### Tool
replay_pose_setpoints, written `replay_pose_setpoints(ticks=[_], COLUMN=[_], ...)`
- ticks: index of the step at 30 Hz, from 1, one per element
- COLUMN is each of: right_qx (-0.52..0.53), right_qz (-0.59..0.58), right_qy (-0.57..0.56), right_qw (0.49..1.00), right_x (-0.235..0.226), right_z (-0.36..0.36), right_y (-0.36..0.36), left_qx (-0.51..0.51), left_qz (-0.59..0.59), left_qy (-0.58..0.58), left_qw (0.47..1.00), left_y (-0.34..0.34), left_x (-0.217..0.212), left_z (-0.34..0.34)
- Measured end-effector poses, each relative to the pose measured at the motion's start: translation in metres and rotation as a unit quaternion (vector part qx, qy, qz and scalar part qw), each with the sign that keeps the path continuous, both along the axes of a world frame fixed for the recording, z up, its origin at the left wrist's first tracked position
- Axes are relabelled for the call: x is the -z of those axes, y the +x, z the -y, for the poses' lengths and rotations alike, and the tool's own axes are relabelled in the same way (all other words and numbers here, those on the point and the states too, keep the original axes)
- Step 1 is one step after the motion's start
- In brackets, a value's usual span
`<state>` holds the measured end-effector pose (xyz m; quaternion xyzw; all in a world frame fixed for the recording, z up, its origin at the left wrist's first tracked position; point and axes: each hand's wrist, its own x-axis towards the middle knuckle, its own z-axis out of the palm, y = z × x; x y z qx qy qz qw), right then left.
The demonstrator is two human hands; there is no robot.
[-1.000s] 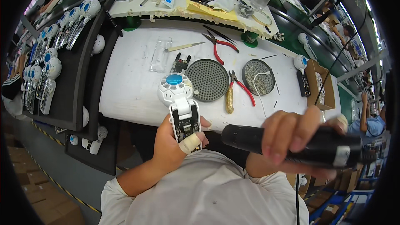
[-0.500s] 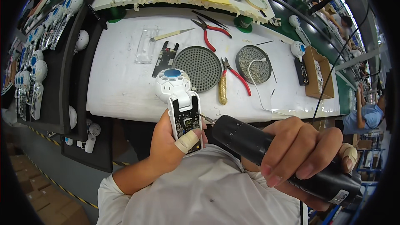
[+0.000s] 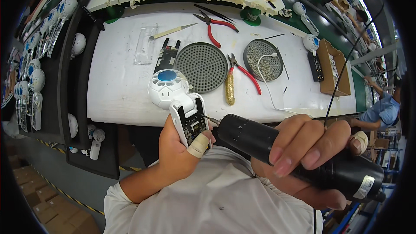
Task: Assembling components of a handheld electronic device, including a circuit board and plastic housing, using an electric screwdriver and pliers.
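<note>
White plastic forms the shell of the small handheld fan (image 3: pixel 182 104) that the left hand (image 3: pixel 180 151) grips by its open handle, fingers closed round it just above the near edge of the worktop (image 3: pixel 117 82), a bandaged thumb pressed on the exposed circuit board. The right hand (image 3: pixel 303 147) is wrapped tightly around a black electric screwdriver (image 3: pixel 294 154), its bit touching the handle's upper right edge. The fan looks light and rigid, though the thin shell and bare board seem fragile; holding it by the handle's sides appears safest. Red-handled pliers (image 3: pixel 242 76) and a round perforated tray (image 3: pixel 201 66) lie beyond.
</note>
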<state>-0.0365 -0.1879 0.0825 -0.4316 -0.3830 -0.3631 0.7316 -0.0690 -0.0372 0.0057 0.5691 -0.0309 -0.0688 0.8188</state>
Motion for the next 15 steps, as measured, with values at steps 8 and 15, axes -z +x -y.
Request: replay_pose_setpoints(ticks=[8, 15], right_qx=[0.034, 0.029], right_qz=[0.008, -0.006], right_qy=[0.038, 0.054], right_qw=[0.999, 0.998], right_x=[0.0026, 0.0044], right_z=[-0.0074, -0.0076], right_y=[0.0005, 0.0028], left_qx=[-0.015, -0.022], left_qz=[0.002, 0.01], left_qy=[0.005, -0.003], left_qw=[1.0, 1.0], left_y=[0.0008, 0.0016], left_x=[-0.0002, 0.004], left_z=[0.0037, 0.0033])
